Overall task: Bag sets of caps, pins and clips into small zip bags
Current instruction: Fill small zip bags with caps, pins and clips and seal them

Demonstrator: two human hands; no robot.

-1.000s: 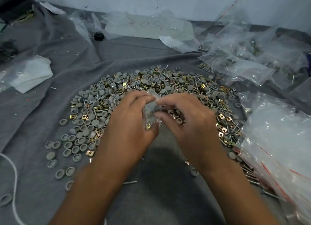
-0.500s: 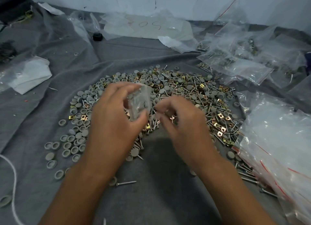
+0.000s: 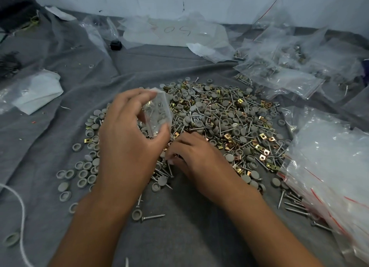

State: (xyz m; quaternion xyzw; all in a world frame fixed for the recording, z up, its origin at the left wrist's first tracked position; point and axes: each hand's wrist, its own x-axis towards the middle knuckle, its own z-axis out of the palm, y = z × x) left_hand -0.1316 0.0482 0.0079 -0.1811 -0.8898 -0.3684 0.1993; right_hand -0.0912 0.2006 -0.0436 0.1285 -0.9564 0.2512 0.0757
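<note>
Head view: a zip bag (image 3: 157, 112) is pinched by the left hand (image 3: 129, 139); the right hand (image 3: 191, 157), fingers curled, is lowered onto the pile (image 3: 229, 123); its grasp cannot be told.

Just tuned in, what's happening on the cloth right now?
A person is bagging hardware. The left hand holds a small zip bag up over the pile of grey caps, screws and brass clips spread on the grey cloth. The right hand is down at the near edge of the pile, fingers curled as if picking pieces. A stack of empty bags lies to the right, filled ones farther back.
</note>
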